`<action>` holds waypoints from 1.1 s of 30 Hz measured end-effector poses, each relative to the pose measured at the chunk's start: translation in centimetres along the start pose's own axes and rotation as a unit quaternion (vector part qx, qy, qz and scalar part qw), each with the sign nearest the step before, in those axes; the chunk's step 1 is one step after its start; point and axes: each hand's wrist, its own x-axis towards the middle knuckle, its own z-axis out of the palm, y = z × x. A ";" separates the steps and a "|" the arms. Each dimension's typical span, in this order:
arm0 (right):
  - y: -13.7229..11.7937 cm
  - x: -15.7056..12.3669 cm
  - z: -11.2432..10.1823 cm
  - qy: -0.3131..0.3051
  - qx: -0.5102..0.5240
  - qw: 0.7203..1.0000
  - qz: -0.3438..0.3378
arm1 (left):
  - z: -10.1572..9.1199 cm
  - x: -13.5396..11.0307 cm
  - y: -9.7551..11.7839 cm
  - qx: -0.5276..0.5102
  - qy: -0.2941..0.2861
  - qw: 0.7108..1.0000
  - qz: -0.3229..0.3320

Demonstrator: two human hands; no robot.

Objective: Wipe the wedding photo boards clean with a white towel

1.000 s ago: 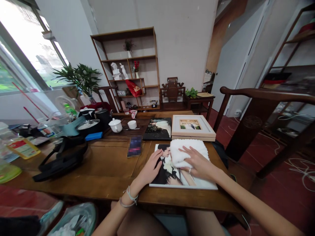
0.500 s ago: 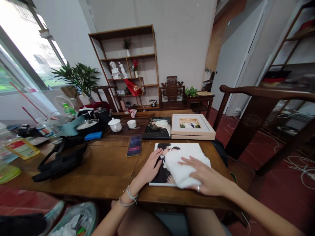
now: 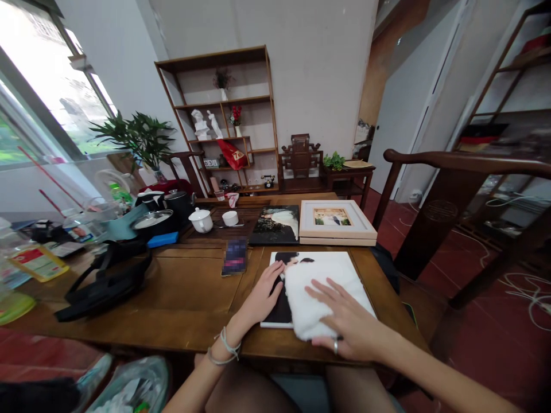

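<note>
A large photo print (image 3: pixel 344 275) of a couple lies flat on the wooden table (image 3: pixel 189 298) in front of me. My left hand (image 3: pixel 262 295) rests open on its left edge, fingers flat, holding it down. My right hand (image 3: pixel 344 324) presses a folded white cloth (image 3: pixel 303 298) onto the print's near left part, fingers spread over the cloth. A ring shows on one right finger.
Behind the print lie a dark photo panel (image 3: pixel 278 225) and a stacked light wooden frame (image 3: pixel 336 222). A phone (image 3: pixel 235 256), a black bag (image 3: pixel 107 278), teaware (image 3: pixel 202 219) and pots crowd the left. A wooden chair (image 3: pixel 456 195) stands at right.
My right hand has dragged the white cloth from the print's far middle toward me and to the left. My left hand has stayed on the print's left edge.
</note>
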 end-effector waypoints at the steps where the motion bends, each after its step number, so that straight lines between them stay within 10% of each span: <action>1: -0.9 -0.3 0.0 -0.009 0.012 1.000 -0.021 | 0.0 0.0 0.0 -0.003 0.000 1.000 0.004; 7: -0.4 -2.1 -0.8 -0.024 0.038 0.997 -0.060 | 0.2 0.0 -0.2 -0.012 0.007 1.000 0.005; 16: 5.7 0.0 -0.5 0.078 -0.001 0.992 0.098 | 0.4 0.0 -0.3 -0.003 0.036 0.999 0.018; 27: -3.8 1.7 1.6 0.018 0.011 0.999 0.046 | -0.6 0.3 1.0 -0.014 0.009 1.000 0.004; 33: -1.3 1.5 0.7 0.022 0.031 0.996 0.081 | -0.2 0.2 0.7 -0.010 0.019 1.000 -0.005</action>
